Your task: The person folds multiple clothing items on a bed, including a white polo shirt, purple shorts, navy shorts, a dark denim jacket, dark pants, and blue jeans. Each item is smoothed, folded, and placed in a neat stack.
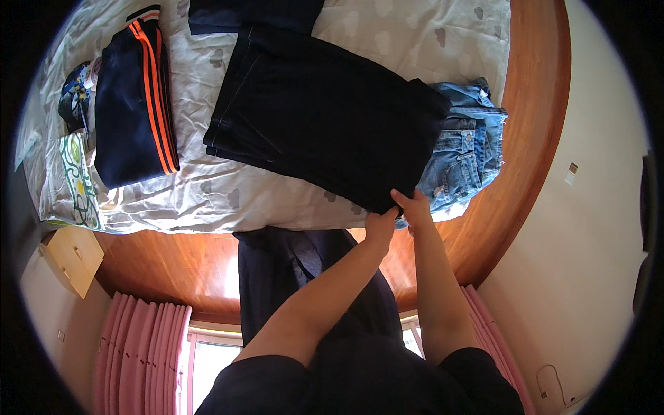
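Black trousers [321, 114], doubled lengthwise, lie across the bed with the hems to the left. At their near right corner, my left hand [382, 226] and my right hand [413, 207] pinch the dark cloth side by side, close to the mattress edge. The right thumb rests on top of the fabric. Most fingertips are hidden beneath or behind the cloth. Blue denim garments [461, 150] lie just beyond my right hand, partly covered by the trousers' right end.
Folded navy trousers [124, 109] with orange stripes lie left on the patterned bed sheet [207, 192]. Another dark folded garment [254, 15] touches the black trousers' far side. A green-and-white printed cloth [78, 176] sits at the left corner, near a wooden cabinet [75, 257]. Pink curtains [140, 353] hang behind me.
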The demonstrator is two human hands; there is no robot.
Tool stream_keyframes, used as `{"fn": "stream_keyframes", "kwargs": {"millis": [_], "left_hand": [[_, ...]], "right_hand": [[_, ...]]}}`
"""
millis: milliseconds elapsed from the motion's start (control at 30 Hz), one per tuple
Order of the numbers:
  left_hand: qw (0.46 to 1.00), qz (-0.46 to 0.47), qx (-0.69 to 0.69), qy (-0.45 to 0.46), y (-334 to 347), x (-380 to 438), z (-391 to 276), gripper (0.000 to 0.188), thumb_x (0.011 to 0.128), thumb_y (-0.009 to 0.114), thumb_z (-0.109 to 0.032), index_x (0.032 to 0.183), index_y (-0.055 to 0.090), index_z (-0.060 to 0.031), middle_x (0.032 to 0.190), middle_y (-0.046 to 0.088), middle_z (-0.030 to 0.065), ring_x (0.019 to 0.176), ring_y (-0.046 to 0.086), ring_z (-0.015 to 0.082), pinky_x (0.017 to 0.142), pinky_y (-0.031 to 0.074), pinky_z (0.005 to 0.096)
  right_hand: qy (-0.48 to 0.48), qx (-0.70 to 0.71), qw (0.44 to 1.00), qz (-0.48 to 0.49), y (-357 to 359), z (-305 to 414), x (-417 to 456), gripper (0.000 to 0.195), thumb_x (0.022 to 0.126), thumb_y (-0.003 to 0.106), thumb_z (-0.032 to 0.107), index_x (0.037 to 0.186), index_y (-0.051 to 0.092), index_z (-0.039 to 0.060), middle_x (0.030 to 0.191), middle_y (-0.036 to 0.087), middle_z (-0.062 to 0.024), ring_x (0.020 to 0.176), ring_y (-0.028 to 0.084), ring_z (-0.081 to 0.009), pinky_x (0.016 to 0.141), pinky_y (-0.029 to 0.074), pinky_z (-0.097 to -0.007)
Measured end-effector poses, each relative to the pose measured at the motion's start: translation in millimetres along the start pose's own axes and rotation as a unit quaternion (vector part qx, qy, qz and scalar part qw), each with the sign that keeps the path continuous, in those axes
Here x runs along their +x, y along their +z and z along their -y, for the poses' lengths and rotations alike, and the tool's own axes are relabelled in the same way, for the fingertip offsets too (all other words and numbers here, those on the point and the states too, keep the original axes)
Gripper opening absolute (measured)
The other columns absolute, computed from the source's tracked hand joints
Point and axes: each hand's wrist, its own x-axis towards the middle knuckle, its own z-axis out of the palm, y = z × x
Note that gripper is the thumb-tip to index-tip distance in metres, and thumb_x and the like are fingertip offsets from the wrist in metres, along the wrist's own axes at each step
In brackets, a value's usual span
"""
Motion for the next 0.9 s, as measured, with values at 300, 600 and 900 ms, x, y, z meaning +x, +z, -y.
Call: {"fn": "stream_keyframes", "kwargs": {"millis": [300,600,900], "left_hand": [[0.984,0.053,-0.163,-0.04,-3.8,-19.4,-15.1,0.029,0.085,0.069,-0.02,0.11,0.056,-0.0121,0.105,0.061,0.0033,0.089,0.059,0.0165,0.076,0.05,0.032],[0.941,0.086,-0.303,-0.127,-19.1,-46.8,-33.2,0.019,0.086,0.066,-0.008,0.101,0.054,-0.0126,0.091,0.061,0.0046,0.071,0.059,0.019,0.065,0.053,0.0332],[0.811,0.058,-0.557,-0.17,-111.5,-107.3,-129.0,0.011,0.092,0.059,-0.015,0.094,0.054,-0.0049,0.08,0.059,0.0091,0.073,0.059,0.0187,0.069,0.052,0.0346]], "right_hand": [[0.073,0.15,0.984,0.058,-19.3,30.8,38.0,0.048,0.085,0.07,0.027,0.121,0.054,-0.0001,0.109,0.063,-0.0087,0.091,0.06,-0.0204,0.077,0.049,-0.0319],[-0.232,-0.037,0.929,-0.285,10.1,117.1,58.8,0.026,0.082,0.07,0.023,0.084,0.062,-0.001,0.073,0.058,-0.0031,0.065,0.049,-0.0122,0.059,0.041,-0.028],[-0.293,-0.006,0.946,-0.141,159.2,211.3,-4.0,0.026,0.076,0.075,0.022,0.08,0.06,0.0016,0.071,0.055,-0.0026,0.065,0.048,-0.0134,0.061,0.042,-0.0275]]}}
